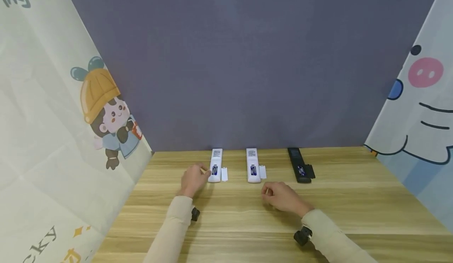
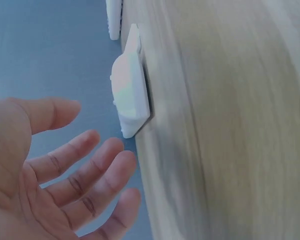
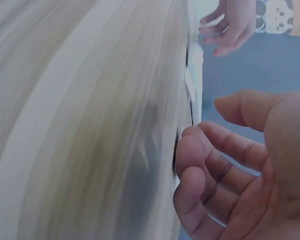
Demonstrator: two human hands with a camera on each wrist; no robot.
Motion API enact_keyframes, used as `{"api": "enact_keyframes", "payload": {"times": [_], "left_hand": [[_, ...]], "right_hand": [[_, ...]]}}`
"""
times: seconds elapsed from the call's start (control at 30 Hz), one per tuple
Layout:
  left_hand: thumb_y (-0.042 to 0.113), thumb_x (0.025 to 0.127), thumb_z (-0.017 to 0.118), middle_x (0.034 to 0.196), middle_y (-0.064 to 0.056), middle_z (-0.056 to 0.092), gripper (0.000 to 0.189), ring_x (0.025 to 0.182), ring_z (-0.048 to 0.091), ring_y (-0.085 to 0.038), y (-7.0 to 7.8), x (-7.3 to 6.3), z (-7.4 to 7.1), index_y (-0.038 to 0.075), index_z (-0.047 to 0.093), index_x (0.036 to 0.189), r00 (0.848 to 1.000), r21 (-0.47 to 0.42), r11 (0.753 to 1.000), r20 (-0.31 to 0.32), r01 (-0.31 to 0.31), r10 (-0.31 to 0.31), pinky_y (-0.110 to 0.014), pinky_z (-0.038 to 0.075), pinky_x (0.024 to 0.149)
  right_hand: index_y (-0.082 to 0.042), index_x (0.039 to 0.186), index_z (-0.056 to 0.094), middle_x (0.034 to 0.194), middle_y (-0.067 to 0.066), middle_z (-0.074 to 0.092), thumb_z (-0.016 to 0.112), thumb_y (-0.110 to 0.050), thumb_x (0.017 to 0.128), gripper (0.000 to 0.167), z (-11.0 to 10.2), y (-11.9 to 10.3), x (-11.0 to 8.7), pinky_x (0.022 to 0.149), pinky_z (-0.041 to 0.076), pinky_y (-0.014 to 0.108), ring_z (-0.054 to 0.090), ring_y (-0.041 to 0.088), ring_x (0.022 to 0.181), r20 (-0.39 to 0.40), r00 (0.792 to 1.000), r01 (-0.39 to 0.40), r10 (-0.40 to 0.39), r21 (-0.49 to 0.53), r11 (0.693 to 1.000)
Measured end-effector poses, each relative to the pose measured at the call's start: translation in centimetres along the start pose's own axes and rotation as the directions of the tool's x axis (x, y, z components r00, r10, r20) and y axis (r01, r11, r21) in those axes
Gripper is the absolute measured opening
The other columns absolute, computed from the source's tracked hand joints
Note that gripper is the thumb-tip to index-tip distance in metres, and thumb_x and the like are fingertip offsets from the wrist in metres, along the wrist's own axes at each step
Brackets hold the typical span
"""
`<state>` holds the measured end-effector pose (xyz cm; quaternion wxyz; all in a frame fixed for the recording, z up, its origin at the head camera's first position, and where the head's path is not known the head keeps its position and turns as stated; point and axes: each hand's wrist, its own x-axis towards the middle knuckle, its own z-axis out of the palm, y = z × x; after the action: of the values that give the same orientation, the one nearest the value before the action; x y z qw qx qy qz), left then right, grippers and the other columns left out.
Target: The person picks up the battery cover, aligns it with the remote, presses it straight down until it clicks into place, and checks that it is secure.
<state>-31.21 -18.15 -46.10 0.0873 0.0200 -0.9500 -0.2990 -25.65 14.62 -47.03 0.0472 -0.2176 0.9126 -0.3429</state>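
the fingers (image 2: pixel 92 185) of the left hand (image 1: pixel 193 179) are apart, slightly bent, with the thumb held away from them and nothing gripped. in the head view their tips are just beside the left edge of the left remote (image 1: pixel 217 159), level with its batteries (image 1: pixel 214 170); i cannot tell whether they touch it. the left remote is white and lies back up on the tabletop (image 1: pixel 226 219), its compartment uncovered, with a white cover (image 1: pixel 224 174) just beside its right edge, on the side away from the fingers.

the fingers of the right hand (image 1: pixel 283 197) are loosely curled, the thumb apart from them in the right wrist view, and they hold nothing. they are nearer the person than the middle remote (image 1: pixel 252 159) and a little to its right.

the middle remote, also white, lies back up with batteries showing and its own white cover (image 1: pixel 262 171) against its right side. further right, well apart from the left hand, the black remote (image 1: pixel 295 159) lies slightly slanted, batteries showing, a black cover (image 1: pixel 310 171) at its right side. all three have their far ends near a grey panel (image 1: pixel 226 58) at the tabletop's back edge.
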Motion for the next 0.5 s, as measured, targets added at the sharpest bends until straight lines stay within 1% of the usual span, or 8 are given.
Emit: {"api": "enact_keyframes", "payload": {"times": [0.13, 0.23, 0.4, 0.5], "left_hand": [[0.031, 0.093, 0.072, 0.080, -0.002, 0.071, 0.020, 0.066, 0.061, -0.016, -0.4, 0.4, 0.5, 0.014, 0.075, 0.103, 0.999, -0.037, 0.998, 0.016, 0.042, -0.042, -0.030, 0.042, 0.054], [0.031, 0.092, 0.071, 0.082, -0.001, 0.073, 0.020, 0.067, 0.062, -0.016, -0.6, 0.7, 0.8, 0.014, 0.076, 0.102, 0.998, -0.062, 0.996, 0.016, 0.066, -0.065, -0.030, 0.043, 0.055], [0.030, 0.091, 0.072, 0.084, -0.003, 0.074, 0.019, 0.067, 0.063, -0.017, -0.7, 0.9, 1.0, 0.014, 0.077, 0.099, 0.996, -0.111, 0.990, 0.006, 0.092, -0.092, -0.030, 0.044, 0.056], [0.030, 0.090, 0.071, 0.091, -0.005, 0.076, 0.019, 0.070, 0.064, -0.019, -0.7, 1.2, 1.2, 0.014, 0.078, 0.099, 0.994, -0.119, 0.987, -0.003, 0.110, -0.111, -0.031, 0.045, 0.058]], "right_hand": [[-0.012, 0.092, 0.068, 0.067, -0.006, 0.058, 0.068, -0.012, 0.095, 0.004, 1.4, -1.4, 1.2, 0.049, 0.044, 0.024, 0.054, 0.007, 0.049, -0.016, 1.000, 0.020, -0.020, 0.020, 1.000], [-0.013, 0.089, 0.067, 0.065, -0.006, 0.056, 0.068, -0.011, 0.094, 0.006, 2.3, -2.3, 2.0, 0.047, 0.043, 0.024, 0.053, 0.006, 0.047, -0.033, 0.999, 0.027, -0.026, 0.033, 0.999], [-0.013, 0.090, 0.066, 0.062, -0.004, 0.056, 0.067, -0.012, 0.095, 0.006, 3.4, -3.7, 3.4, 0.046, 0.044, 0.026, 0.054, 0.008, 0.044, -0.032, 0.999, 0.008, -0.006, 0.053, 0.999], [-0.013, 0.092, 0.066, 0.061, -0.004, 0.057, 0.066, -0.014, 0.096, 0.004, 3.8, -4.2, 4.3, 0.047, 0.044, 0.025, 0.055, 0.009, 0.043, -0.027, 1.000, -0.009, 0.010, 0.047, 0.999]]}}
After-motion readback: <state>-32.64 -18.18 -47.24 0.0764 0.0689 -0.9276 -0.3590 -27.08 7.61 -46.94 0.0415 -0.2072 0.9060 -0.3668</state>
